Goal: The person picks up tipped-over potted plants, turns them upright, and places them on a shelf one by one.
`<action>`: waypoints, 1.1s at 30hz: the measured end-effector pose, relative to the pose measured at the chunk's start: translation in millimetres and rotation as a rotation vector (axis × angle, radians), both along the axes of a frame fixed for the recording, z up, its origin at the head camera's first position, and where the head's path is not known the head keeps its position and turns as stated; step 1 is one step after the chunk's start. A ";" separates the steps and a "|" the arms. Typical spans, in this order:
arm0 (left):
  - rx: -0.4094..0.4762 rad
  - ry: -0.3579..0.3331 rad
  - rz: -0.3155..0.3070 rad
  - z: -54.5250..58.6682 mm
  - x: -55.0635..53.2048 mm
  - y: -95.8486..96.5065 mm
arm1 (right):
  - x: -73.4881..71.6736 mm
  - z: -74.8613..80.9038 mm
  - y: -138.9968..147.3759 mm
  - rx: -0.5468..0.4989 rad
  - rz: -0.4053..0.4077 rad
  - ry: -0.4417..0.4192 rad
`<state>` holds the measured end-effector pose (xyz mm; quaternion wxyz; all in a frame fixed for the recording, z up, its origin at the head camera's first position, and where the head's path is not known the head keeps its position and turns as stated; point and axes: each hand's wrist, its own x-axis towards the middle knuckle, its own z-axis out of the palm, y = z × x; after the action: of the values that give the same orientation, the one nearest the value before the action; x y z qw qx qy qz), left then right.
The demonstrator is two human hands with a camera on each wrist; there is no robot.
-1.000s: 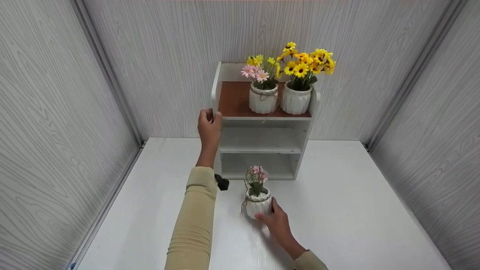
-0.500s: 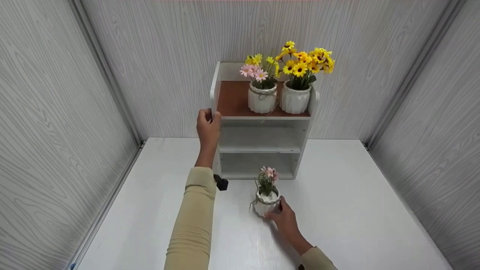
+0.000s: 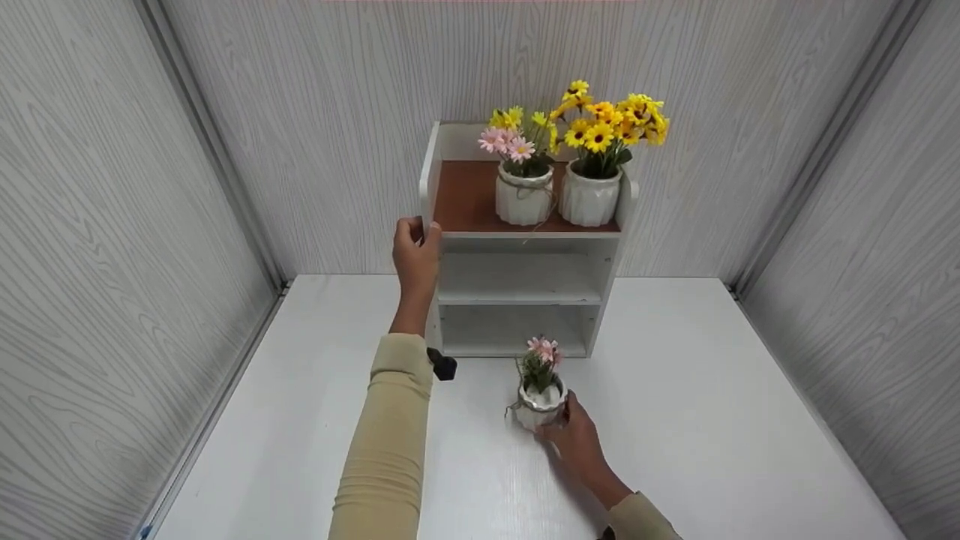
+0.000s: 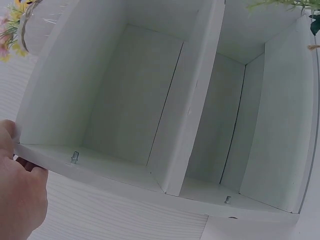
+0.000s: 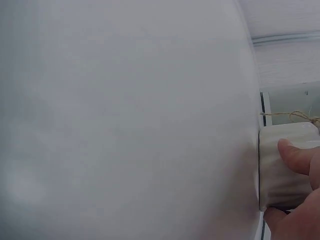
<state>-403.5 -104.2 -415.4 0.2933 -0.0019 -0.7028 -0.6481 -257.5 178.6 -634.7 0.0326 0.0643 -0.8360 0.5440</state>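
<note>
My left hand grips the left side panel of a small white shelf, its thumb at the front edge. In the left wrist view the fingers of that hand curl around the panel's edge. My right hand holds a small white flower pot with pink flowers and twine, in front of the shelf's bottom compartment. The right wrist view shows thumb and fingers around the pot, its base at the table surface. On the brown top stand a twine-tied pot of pink and yellow flowers and a pot of yellow flowers.
The white table spreads in front of and beside the shelf. Grey wood-grain walls enclose it at the back and on both sides. A middle board divides the lower part of the shelf into two compartments.
The right hand has moved the pink-flower pot to the right and slightly toward the shelf, mostly in the first half second. The left hand stays on the shelf's side panel.
</note>
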 end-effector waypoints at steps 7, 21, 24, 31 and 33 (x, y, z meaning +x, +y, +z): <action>0.013 0.017 -0.003 -1.9 -2.5 -0.3 | -0.2 4.3 7.5 0.012 -0.006 -0.096; 0.015 -0.011 0.008 -0.3 -1.5 0.0 | -8.1 17.3 6.6 -0.008 0.018 -0.054; 0.018 -0.008 0.010 -0.1 -2.3 -0.2 | -10.9 20.0 5.1 -0.003 0.021 -0.056; 0.015 0.012 0.006 0.1 -1.9 -0.4 | -18.7 20.5 4.9 -0.005 0.045 -0.100; 0.011 0.019 0.005 -0.3 -1.7 -0.5 | -20.3 19.6 5.3 -0.015 0.055 -0.121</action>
<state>-405.2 -104.6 -415.7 0.3016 -0.0044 -0.6965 -0.6511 -277.9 183.9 -615.1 -0.0323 0.0538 -0.8302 0.5539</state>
